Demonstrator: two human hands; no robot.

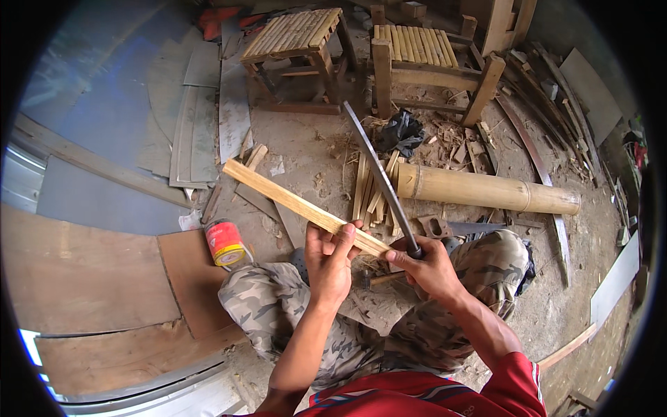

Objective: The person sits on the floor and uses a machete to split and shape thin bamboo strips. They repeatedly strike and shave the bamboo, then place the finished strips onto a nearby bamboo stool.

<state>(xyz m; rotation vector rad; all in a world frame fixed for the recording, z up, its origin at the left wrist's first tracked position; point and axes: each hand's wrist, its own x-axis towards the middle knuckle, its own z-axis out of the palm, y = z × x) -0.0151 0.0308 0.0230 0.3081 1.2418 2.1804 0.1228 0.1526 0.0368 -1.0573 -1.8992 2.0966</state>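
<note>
My left hand [329,267] is closed round a pale split bamboo strip [281,198], thumb on top. The strip slants from the upper left down toward my right hand, and near that end it looks like more than one layer. My right hand [429,270] grips a long dark blade like a machete [379,170], which points up and away; its handle is mostly hidden by the fingers. The right thumb also touches the strip's near end. Beyond my hands lie several loose bamboo strips [363,187] beside a thick bamboo pole [479,187].
A wooden-handled saw [439,226] lies by my right knee, and a hammer [382,279] between my legs. A red can [224,238] stands at the left. Two bamboo-topped stools [295,33] [417,46] stand farther back, near a black plastic bag [401,132]. Plywood sheets [90,271] cover the left.
</note>
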